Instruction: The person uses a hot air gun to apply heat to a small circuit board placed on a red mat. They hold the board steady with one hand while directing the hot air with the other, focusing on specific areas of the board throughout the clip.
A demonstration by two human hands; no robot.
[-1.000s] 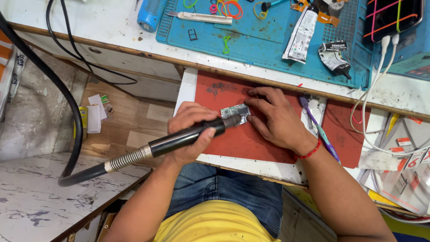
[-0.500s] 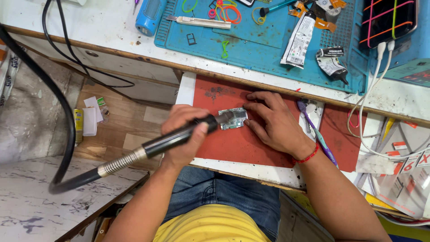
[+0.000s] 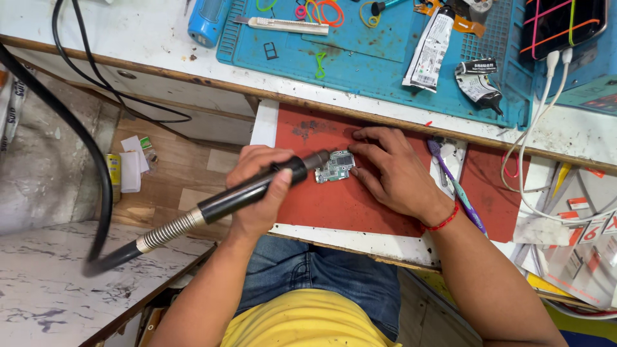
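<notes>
A small green circuit board (image 3: 335, 166) lies on a red mat (image 3: 334, 205) on the pull-out surface (image 3: 360, 241). The left hand (image 3: 260, 193) grips a black hot-air handpiece (image 3: 254, 187), nozzle at the board's left edge. The right hand (image 3: 392, 170) presses flat beside it, fingertips (image 3: 355, 156) touching the board, holding nothing.

A worn white workbench (image 3: 128, 38) stands above a wooden floor (image 3: 173, 173), beside a marbled white counter (image 3: 45, 302).

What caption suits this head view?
Left hand aims a black handpiece at a circuit board steadied by the right hand.
</notes>
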